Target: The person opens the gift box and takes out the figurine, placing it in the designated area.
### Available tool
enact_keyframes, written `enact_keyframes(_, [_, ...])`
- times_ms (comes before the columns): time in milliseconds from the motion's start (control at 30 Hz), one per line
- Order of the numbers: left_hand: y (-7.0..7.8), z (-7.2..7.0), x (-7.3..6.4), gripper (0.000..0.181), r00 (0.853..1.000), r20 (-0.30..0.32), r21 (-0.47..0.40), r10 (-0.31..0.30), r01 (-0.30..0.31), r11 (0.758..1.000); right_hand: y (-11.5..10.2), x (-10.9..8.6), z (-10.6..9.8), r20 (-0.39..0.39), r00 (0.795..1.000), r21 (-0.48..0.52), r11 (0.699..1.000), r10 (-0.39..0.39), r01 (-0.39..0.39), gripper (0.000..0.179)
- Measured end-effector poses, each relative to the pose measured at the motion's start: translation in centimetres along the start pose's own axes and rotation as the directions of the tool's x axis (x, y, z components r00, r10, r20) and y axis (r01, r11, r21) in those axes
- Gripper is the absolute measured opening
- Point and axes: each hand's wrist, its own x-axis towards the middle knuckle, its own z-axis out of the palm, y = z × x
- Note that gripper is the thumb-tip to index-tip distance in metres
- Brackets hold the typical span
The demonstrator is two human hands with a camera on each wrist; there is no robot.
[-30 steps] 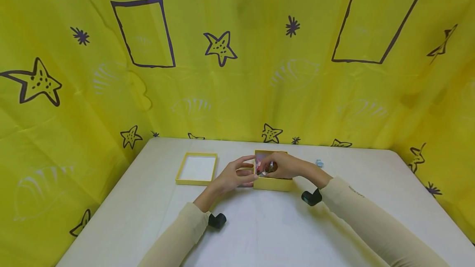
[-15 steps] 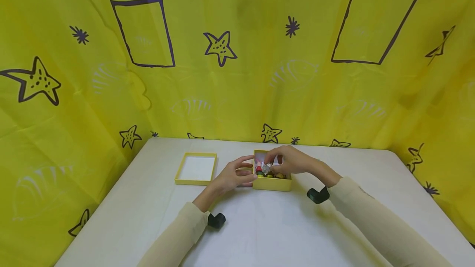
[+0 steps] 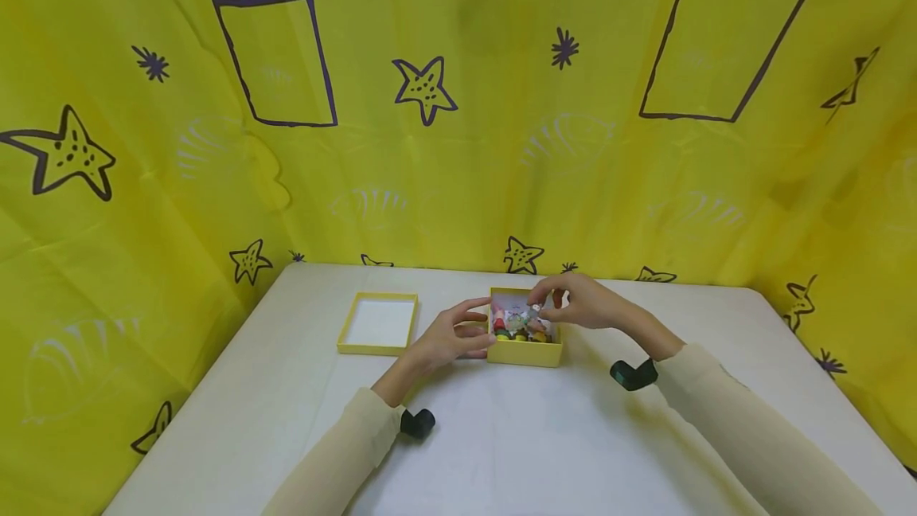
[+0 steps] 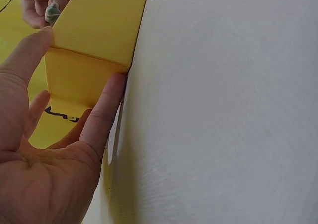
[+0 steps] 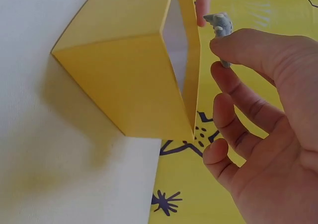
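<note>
My right hand (image 3: 582, 302) pinches a small grey-blue figurine (image 5: 221, 24) between thumb and fingertips, above the right part of an uncovered yellow box (image 3: 524, 353). Inside the box stand several small colourful figurines (image 3: 500, 323), with red, pink, green and yellow parts; their lower parts are hidden by the front wall. My left hand (image 3: 447, 338) rests against the box's left side with fingers fairly straight. In the left wrist view, its thumb reaches the upper edge and another finger touches the lower corner of the yellow box (image 4: 99, 25).
Left of the box, a shallow yellow lid (image 3: 378, 323) with a white inside lies on the white table (image 3: 458, 452). A yellow curtain (image 3: 473, 173) with starfish drawings hangs behind the table.
My right hand has risen out of the box and shifted to the right with the grey-blue figurine. The figurines inside now show more. My left hand stays in place.
</note>
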Motion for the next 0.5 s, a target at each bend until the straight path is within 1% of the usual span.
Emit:
enact_keyframes(167, [0.0,-0.1,0.0,0.074,1.0,0.003,0.003,0.002,-0.002,1.0,0.3,-0.7,-0.6,-0.032,0.999,-0.011,0.999,0.041,-0.041,0.021])
enact_keyframes(400, [-0.2,-0.2,0.1,0.073,1.0,0.011,-0.014,0.003,-0.003,1.0,1.2,-1.8,-1.2,-0.075,0.997,0.002,1.0,0.018,-0.018,0.021])
enact_keyframes(500, [-0.3,-0.2,0.1,0.073,1.0,0.011,-0.012,-0.001,0.001,1.0,1.6,-2.1,-1.4,-0.08,0.996,-0.005,0.999,0.032,-0.032,0.021])
